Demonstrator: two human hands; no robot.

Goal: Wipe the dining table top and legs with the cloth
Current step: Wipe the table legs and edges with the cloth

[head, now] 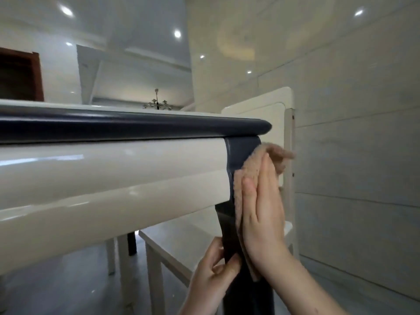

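- The dining table (113,178) fills the space left of the fingers. Its cream apron and dark rounded edge look glossy, so I judge smears will show unless each pass overlaps the one before.
- A cream chair (261,110) stands just beyond the fingertips, close behind the corner. It likely limits the reach round the far side of the leg.
- The dark blue table leg (241,151) runs down under the fingers from the corner. The step in hand is wiping it, and long top-to-bottom strokes suit it best.
- The right hand (261,212) lies flat, its fingers (266,178) straight and together, pressing the cloth onto the leg. Even palm pressure should stop the cloth bunching.
- The left hand (211,276) is below the right fingers, thumb and fingers curled round the leg, steadying it.
- The pinkish cloth (238,189) is sandwiched between the right fingers and the leg, a fold poking past the fingertips. Wrapping that fold round the leg would clean the hidden face.
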